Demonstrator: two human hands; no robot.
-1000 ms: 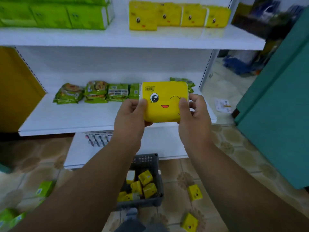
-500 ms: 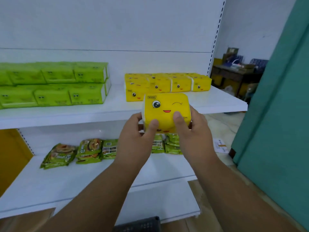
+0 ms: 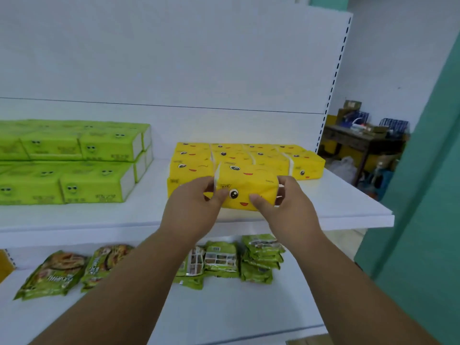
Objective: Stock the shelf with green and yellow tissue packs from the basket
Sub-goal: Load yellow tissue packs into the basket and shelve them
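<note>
your left hand [image 3: 193, 210] and right hand [image 3: 286, 207] grip a yellow tissue pack [image 3: 246, 189] on the shelf [image 3: 348, 207], yellow packs [image 3: 251, 155] just behind your grip.

No wording can be read. The yellow pack [image 3: 245, 189] carries a small printed mark near its top left corner (too blurred to make out), and the print on the snack bags [image 3: 51, 273] blurs likewise.

green packs [image 3: 62, 160]: cut by left edge | snack packets [image 3: 194, 265]: partly behind forearm
</note>
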